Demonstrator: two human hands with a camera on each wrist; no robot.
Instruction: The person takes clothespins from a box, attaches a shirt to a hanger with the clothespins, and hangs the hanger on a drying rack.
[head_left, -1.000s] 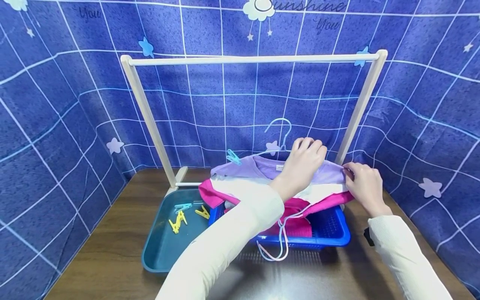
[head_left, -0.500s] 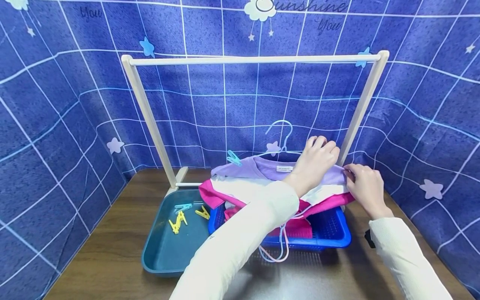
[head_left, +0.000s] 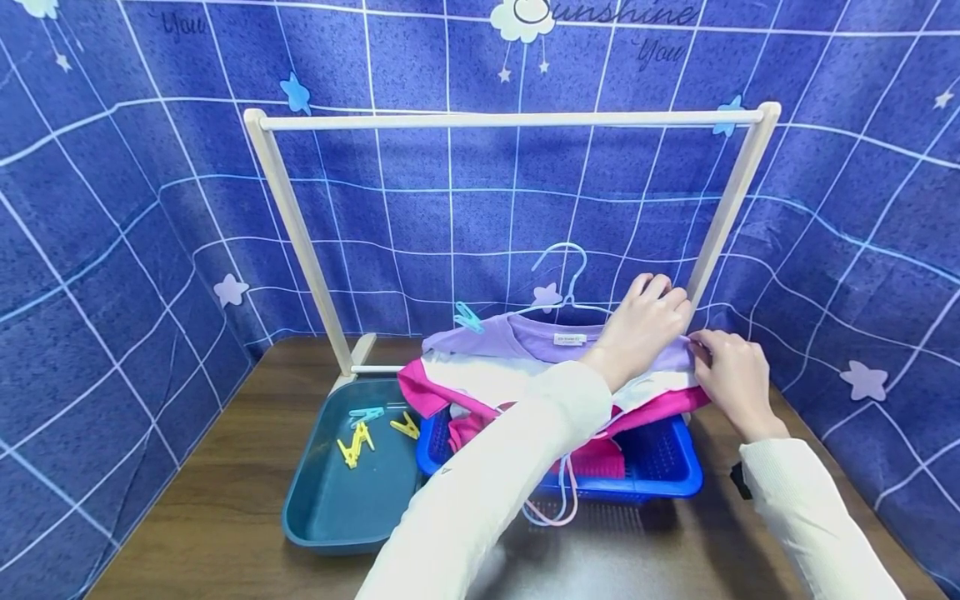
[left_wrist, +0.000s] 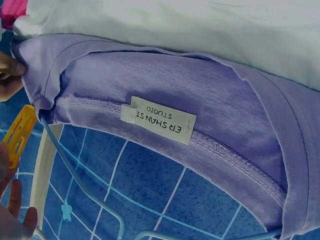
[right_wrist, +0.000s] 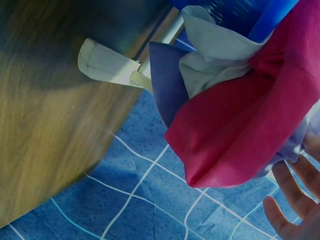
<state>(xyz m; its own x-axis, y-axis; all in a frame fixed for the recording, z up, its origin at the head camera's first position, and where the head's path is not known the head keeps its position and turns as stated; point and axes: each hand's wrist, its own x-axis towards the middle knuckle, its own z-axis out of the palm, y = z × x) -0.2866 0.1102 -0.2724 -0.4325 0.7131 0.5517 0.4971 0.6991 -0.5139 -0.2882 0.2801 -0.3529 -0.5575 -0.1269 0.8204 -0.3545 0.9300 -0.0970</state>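
A purple, white and magenta shirt point(head_left: 487, 371) hangs over a blue basket point(head_left: 660, 450), on a light-blue hanger point(head_left: 573, 258). A light-blue clothespin point(head_left: 467, 317) clips its left shoulder. My left hand point(head_left: 641, 325) is at the shirt's right shoulder, pinching a yellow clothespin point(left_wrist: 21, 131) whose tip is close to the hanger's end in the left wrist view. Beside it, my right hand point(head_left: 735, 375) pinches the shoulder's purple cloth. Its fingers are partly out of frame in the right wrist view, past the magenta sleeve point(right_wrist: 240, 130). In the head view, my left hand hides the yellow clothespin.
A teal tray point(head_left: 300, 500) with yellow clothespins point(head_left: 352, 446) and a light-blue clothespin point(head_left: 366, 414) is left of the basket. Pink and blue hangers point(head_left: 566, 508) dangle over the basket's front. A pale rack point(head_left: 510, 120) stands behind, before a blue grid curtain point(head_left: 150, 250).
My left hand has moved right along the shirt's neckline toward my right hand, uncovering the white collar label. My right hand keeps its grip in nearly the same place.
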